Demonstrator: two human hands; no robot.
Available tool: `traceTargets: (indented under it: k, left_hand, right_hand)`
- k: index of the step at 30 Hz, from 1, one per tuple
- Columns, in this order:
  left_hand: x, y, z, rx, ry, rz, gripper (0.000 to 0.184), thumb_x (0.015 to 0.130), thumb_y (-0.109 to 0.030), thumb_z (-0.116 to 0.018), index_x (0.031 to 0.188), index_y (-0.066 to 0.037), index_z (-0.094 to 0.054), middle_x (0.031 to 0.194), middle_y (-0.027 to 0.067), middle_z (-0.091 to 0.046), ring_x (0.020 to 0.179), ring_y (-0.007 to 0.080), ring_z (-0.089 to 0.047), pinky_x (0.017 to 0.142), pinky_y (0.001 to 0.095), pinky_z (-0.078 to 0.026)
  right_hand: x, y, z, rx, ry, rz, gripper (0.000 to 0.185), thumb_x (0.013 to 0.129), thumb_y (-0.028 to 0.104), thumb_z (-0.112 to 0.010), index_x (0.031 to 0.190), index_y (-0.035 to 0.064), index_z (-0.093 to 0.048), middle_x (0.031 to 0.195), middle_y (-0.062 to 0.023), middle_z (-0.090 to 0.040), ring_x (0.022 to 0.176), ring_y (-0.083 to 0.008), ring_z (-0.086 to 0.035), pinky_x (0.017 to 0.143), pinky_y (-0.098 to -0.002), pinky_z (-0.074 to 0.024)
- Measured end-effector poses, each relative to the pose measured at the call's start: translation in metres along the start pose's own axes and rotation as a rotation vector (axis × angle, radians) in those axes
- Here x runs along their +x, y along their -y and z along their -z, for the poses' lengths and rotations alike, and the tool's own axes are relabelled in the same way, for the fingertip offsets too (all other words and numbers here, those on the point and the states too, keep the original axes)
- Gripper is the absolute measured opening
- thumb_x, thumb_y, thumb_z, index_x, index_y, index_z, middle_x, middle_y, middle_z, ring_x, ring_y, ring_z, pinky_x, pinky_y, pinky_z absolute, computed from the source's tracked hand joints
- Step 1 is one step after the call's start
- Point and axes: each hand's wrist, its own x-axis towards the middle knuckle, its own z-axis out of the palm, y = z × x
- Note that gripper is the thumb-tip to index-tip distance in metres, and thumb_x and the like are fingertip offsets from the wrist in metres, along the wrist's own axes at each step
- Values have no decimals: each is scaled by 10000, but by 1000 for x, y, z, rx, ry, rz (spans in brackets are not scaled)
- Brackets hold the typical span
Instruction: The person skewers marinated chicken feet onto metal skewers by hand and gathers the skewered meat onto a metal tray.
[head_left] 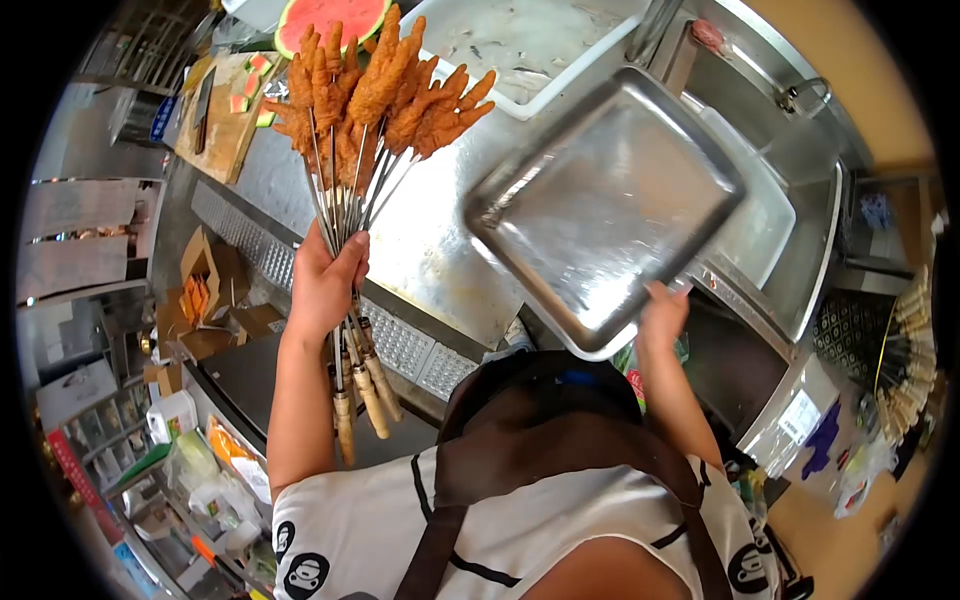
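My left hand (pixel 328 275) is closed round a bundle of metal skewers (pixel 352 205), their wooden handles (pixel 372 400) hanging below the fist. Orange-brown coated chicken feet (pixel 375 95) are on the upper ends, fanned out over the counter. On the other side, my right hand (pixel 662 315) grips the near right edge of a rectangular metal tray (pixel 610 205). The tray is tilted, its shiny inside facing me with nothing in it. Part of the sink lies hidden behind it.
A cut watermelon (pixel 330 22) and a cutting board (pixel 232 110) with a knife (pixel 204 112) and rind pieces lie at the far left. Behind the tray stands a white tub (pixel 530 60) of liquid. The steel sink (pixel 815 240) is right; cardboard boxes (pixel 215 285) stand lower left.
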Motion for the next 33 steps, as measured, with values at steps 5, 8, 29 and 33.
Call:
traceTargets:
  k: [5,8,29,33]
  left_hand:
    - [-3,7,1,-3,103,83,105,869,-69,-528,946,-26,-470,661,-18,-488,543,48,-427,471,199,-357]
    - [-1,8,-17,68,209,151,161,863,-98,-553,981,-30,-468,676,-14,-490,560,62,-434,489,212,-368]
    - [53,-8,-206,-1,518,282,122,858,-81,-547,905,-13,-457,605,12,-489,510,82,-439,472,232,-365]
    - [47,-9,-203,-119,416,369,121,859,-62,-542,911,-12,-446,660,20,-491,546,83,-439,497,228,-372]
  right_hand:
    - [-2,-44,-42,-19,74,96,307,808,13,-497,1112,-7,-452,981,-73,-544,861,-148,-508,772,-272,-415]
    - [-2,-29,-30,-110,132,44,325,840,85,-515,1141,-18,-447,1036,-82,-539,922,-158,-500,831,-269,-392]
    - [447,229,99,-1427,-223,1435,595,746,250,-667,1239,20,-426,1131,-205,-518,1039,-353,-496,872,-399,-422]
    - [461,262,53,-1716,-57,1274,479,780,431,-593,1068,51,-544,883,-167,-602,788,-344,-581,671,-442,-462]
